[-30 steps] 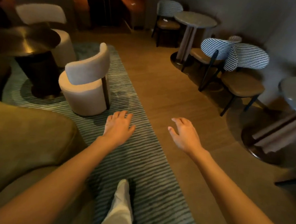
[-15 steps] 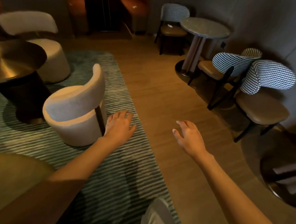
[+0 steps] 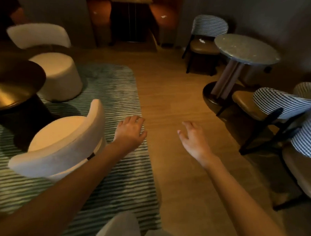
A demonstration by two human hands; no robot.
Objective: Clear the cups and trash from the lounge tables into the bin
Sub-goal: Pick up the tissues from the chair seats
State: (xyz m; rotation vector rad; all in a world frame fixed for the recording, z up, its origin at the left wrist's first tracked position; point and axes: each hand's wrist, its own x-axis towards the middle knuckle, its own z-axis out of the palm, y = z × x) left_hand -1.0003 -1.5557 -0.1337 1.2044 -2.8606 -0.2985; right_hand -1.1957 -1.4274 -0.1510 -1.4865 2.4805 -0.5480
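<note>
Tables: round grey table upper right, brass table at left, both tops bare as far as I see. My left hand and right hand hang mid-frame, fingers relaxed, holding nothing, over striped rug and wood floor.

"Which tables show?"
"A round grey table on the right and a brass-topped table on the left."
"Any trash?"
"A white scrap lies on the chair seat just beside the grey table."
</note>
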